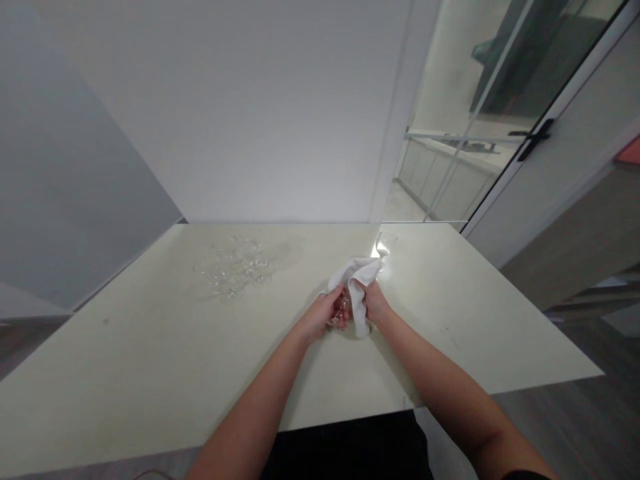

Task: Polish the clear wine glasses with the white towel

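My left hand [323,313] is closed around a clear stemmed glass [341,321], which is tilted low over the table; its foot end shows below my fingers. A white cloth [357,273] is bunched over the glass's far end and hides that part. My right hand [374,301] grips the cloth from the right side, with some of its fingers covered by the folds. Just beyond the cloth, a clear wine glass [385,245] stands upright on the table.
A cluster of several clear glasses [235,270] is on the left of the pale table [150,360]; single outlines blur together. A white wall [260,120] rises behind the table. To the right is a glazed door with a black handle [536,140].
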